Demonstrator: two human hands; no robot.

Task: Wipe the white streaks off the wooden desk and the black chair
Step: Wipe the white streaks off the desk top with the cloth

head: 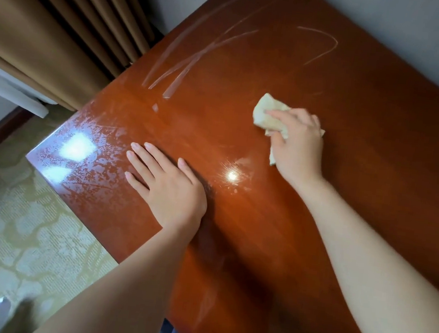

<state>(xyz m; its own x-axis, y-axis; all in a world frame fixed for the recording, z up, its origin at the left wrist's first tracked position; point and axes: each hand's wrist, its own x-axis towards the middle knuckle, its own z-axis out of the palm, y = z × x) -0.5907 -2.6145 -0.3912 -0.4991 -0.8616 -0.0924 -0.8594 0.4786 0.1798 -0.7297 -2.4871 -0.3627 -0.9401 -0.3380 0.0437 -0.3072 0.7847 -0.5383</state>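
The glossy reddish wooden desk (364, 161) fills most of the view. Long white streaks (195, 54) cross its far left part, and one thinner curved streak (328, 46) lies further right. My right hand (294, 144) grips a crumpled pale yellow cloth (266, 114) and presses it onto the desk just below the streaks. My left hand (164, 184) lies flat on the desk near its left edge, fingers straight and spread. A hazy white smear (91, 157) covers the desk's near left corner. The black chair is not in view.
Brown curtains (51, 24) hang at the upper left beside the desk. A grey wall (419, 38) runs behind the desk. Pale green patterned carpet (13, 238) lies to the left, below the desk edge. Bright light reflections (77, 147) sit on the desk's left corner.
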